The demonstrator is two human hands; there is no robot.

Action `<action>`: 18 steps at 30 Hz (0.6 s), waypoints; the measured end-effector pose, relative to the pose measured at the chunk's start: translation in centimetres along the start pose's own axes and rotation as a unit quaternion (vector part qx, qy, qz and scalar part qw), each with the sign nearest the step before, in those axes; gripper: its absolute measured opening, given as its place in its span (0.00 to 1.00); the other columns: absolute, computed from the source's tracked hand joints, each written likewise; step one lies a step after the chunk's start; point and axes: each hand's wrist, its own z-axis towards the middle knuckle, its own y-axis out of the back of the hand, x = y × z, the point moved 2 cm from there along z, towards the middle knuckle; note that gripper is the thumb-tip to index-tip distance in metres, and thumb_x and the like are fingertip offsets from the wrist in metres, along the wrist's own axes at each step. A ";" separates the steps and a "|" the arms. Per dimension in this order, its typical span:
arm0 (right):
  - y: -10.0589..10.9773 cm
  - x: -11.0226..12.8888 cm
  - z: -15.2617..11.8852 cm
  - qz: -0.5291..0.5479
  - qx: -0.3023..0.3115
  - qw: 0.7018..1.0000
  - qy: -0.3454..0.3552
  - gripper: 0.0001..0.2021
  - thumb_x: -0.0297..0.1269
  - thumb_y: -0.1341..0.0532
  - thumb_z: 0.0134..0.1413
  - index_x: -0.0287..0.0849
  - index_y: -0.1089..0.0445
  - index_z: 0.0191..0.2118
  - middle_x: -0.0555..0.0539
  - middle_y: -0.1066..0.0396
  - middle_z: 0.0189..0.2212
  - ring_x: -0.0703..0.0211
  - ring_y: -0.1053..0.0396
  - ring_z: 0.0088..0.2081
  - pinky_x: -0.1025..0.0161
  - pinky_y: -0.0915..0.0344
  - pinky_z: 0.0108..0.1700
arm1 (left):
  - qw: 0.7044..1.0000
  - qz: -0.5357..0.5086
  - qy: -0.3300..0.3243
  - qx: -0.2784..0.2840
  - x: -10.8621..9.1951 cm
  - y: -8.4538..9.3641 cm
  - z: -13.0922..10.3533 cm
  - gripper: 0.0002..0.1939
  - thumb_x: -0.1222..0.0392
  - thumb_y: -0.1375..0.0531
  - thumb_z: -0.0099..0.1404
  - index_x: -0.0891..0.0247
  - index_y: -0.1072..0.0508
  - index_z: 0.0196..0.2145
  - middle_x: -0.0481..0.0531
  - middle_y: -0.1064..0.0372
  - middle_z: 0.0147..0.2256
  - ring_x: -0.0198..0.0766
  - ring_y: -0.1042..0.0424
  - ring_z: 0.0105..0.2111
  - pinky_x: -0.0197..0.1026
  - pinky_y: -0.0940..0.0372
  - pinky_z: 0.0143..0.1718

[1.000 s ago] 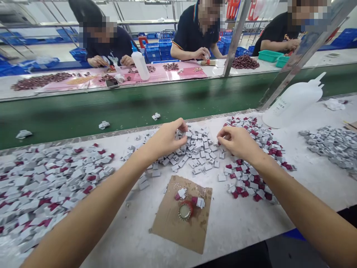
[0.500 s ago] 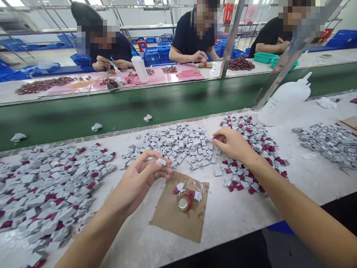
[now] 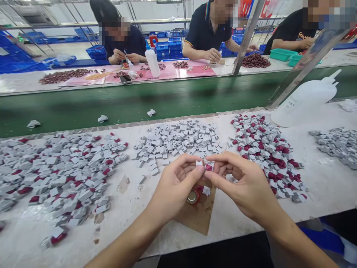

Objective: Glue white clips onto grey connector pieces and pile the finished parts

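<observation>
Both my hands meet over the brown cardboard piece (image 3: 199,223). Between thumb and fingers of my left hand (image 3: 178,178) is a small grey plastic block (image 3: 199,163). My right hand (image 3: 237,175) pinches a grey and dark-red plastic piece (image 3: 208,166) close beside it; whether the two parts touch I cannot tell. Below them on the cardboard lie a bottle cap (image 3: 192,196) and another grey and dark-red piece (image 3: 206,190), partly covered by my hands. Just behind my fingers spreads a pile of plain grey blocks (image 3: 178,137).
Grey and dark-red pieces form a wide heap (image 3: 69,171) at left and another heap (image 3: 267,149) at right. A white plastic bottle (image 3: 304,100) stands by a metal post (image 3: 248,37). Past the green belt (image 3: 181,98), several people work at a facing bench.
My right hand has come left from the right-hand heap with a grey and dark-red piece. My left hand has moved right with its grey block, so both now meet. The camera view has shifted left.
</observation>
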 end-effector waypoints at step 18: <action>-0.5 -1.7 -3.2 0.064 -0.021 0.997 -0.024 0.09 0.34 0.30 0.72 0.58 0.13 0.48 0.50 0.17 0.43 0.56 0.18 0.46 0.64 0.20 0.47 | 0.998 -0.028 0.021 -0.050 1.5 2.8 -1.0 0.18 0.47 0.29 0.77 0.61 0.15 0.55 0.54 0.17 0.40 0.40 0.19 0.38 0.43 0.23 0.46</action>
